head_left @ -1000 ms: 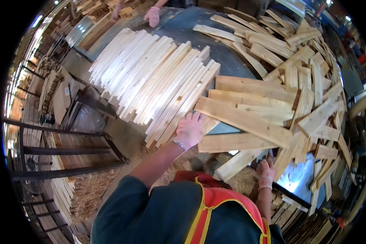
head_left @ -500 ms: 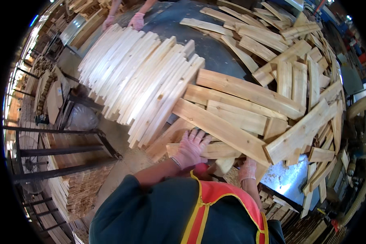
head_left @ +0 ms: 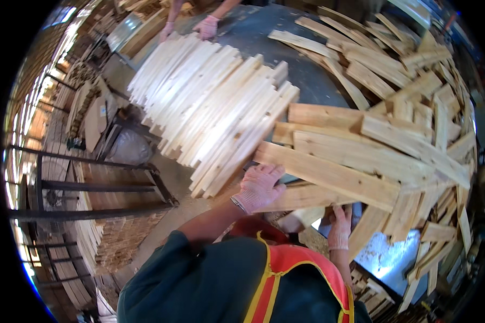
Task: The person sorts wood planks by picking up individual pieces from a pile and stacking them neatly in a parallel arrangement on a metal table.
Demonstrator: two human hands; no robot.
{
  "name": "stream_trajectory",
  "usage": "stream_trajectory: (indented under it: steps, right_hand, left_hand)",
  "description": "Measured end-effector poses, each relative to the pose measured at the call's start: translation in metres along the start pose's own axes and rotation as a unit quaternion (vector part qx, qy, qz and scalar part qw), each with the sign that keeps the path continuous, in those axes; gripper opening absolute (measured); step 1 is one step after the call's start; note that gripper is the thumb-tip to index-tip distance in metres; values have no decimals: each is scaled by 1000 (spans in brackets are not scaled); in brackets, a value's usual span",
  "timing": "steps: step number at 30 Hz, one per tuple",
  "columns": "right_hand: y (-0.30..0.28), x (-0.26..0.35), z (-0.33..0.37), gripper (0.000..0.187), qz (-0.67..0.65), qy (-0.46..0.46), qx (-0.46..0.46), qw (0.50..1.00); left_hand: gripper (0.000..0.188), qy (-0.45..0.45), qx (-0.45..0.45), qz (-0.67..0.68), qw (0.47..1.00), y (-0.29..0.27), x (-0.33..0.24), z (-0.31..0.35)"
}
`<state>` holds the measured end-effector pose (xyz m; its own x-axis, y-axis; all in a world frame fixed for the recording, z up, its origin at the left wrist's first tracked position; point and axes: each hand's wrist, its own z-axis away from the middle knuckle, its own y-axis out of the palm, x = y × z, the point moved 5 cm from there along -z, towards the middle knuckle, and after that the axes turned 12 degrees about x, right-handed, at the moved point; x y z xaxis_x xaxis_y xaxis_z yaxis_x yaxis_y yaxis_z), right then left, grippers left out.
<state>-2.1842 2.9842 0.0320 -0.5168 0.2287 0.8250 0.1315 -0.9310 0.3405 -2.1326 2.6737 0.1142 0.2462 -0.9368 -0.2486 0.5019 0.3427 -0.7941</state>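
My left hand [head_left: 260, 188], in a pale pink knit glove, is closed on the left end of a wooden board [head_left: 312, 196]. Its fingertips lie close to the lower edge of a longer board [head_left: 328, 175] that slants across the heap. Farther right, my right hand [head_left: 339, 229], gloved alike, has its fingers up at the near edge of the held board, toward its right end; part of its grip is hidden. More loose boards [head_left: 355, 153] overlap just beyond both hands.
Left of the heap, pale strips [head_left: 205, 102] lie side by side in a wide row. Another person's gloved hands [head_left: 206, 27] touch its far end. Loose boards [head_left: 380, 78] cover the dark table [head_left: 312, 78] at right. A black metal frame [head_left: 97, 187] stands at left above stacked wood [head_left: 124, 237].
Boards in the heap have shifted, and one now lies slanted across the upper right. My left hand has closed from spread fingers. My right hand shows more fully; the whole view has swung.
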Motion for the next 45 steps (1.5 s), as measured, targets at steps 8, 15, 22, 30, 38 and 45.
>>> stream_trajectory:
  steps: [8, 15, 22, 30, 38, 45]
  right_hand:
    - [-1, 12, -28, 62, 66, 62, -58, 994]
    - [-9, 19, -34, 52, 131, 90, -67, 985]
    - [-12, 6, -29, 57, 159, 66, -62, 983]
    - [17, 24, -41, 57, 170, 88, -75, 979]
    - [84, 12, -115, 46, 113, 43, -11, 993]
    - [259, 37, -171, 47, 246, 140, 86, 955]
  left_hand:
    - [84, -73, -225, -202, 950, -38, 98, -6]
    - [66, 30, -269, -59, 961, -60, 103, 5]
    - [54, 64, -291, -17, 954, -81, 120, -5]
    - [64, 96, -321, 15, 942, -98, 125, -5]
    - [44, 89, -306, -14, 948, -116, 157, -4]
    - [59, 59, -261, -63, 962, -127, 229, -47]
